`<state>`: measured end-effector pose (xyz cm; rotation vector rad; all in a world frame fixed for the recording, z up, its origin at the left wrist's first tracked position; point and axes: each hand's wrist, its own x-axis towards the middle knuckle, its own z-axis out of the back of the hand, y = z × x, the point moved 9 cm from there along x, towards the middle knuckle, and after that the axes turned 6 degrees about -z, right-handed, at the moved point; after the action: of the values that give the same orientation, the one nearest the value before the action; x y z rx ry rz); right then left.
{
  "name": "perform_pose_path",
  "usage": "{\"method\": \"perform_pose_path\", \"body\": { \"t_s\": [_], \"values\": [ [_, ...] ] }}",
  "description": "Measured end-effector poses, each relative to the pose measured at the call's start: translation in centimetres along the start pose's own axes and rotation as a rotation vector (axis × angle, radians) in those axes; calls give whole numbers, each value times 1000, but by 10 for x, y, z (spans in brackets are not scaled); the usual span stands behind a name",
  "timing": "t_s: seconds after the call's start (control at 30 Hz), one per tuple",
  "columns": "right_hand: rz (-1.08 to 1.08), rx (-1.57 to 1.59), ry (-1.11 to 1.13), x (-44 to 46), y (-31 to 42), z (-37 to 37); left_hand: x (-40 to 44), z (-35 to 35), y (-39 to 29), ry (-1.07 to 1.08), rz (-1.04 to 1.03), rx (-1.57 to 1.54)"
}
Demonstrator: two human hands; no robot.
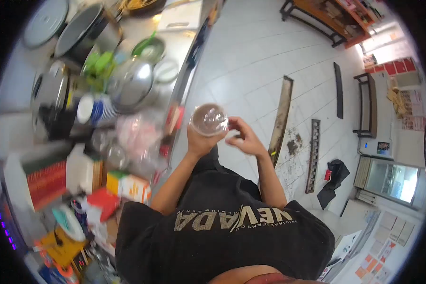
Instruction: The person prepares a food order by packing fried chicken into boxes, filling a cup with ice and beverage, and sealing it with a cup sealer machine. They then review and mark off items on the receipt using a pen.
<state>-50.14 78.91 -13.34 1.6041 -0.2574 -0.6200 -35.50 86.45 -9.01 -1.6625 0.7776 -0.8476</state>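
A clear plastic cup (209, 120) with a brownish drink in it, seen from above, stands in my left hand (202, 143). The fingers of that hand wrap round the cup's lower side, and its shiny top shows highlights. My right hand (245, 138) is at the cup's right side, with thumb and forefinger curved and apart. Its fingertips reach the cup's edge; whether they press on it I cannot tell.
On the left, a crowded counter bears a large pot (83, 35), a domed metal lid (130, 83), stacked paper cups (97, 109), plastic bags (138, 135) and boxes (128, 185). Long metal strips (283, 113) lie on the tiled floor (241, 61). A bench (365, 105) stands at the right.
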Motion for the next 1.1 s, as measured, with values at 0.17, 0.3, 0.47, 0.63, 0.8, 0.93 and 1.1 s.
{"method": "perform_pose_path", "body": {
  "t_s": [0.17, 0.3, 0.47, 0.63, 0.8, 0.93, 1.1],
  "values": [
    [78, -92, -189, 85, 47, 124, 164, -91, 58, 231, -97, 115],
    [35, 187, -295, 169, 59, 228, 294, -169, 55, 442, -340, 433],
    [-51, 381, -367, 309, 35, 379, 469, -233, 134, 648, -144, 487],
    [-9, 97, -264, 498, 89, 519, 651, -212, 208, 599, 89, 564],
    [92, -94, -192, 716, 131, 650, 790, -133, 247, 181, 386, 610],
    [131, 40, -222, 887, 148, 734, 902, -114, 293, -80, 510, 470],
    [195, -62, -350, 1080, 180, 827, 1072, -135, 386, -149, 391, 254]
  ]
}}
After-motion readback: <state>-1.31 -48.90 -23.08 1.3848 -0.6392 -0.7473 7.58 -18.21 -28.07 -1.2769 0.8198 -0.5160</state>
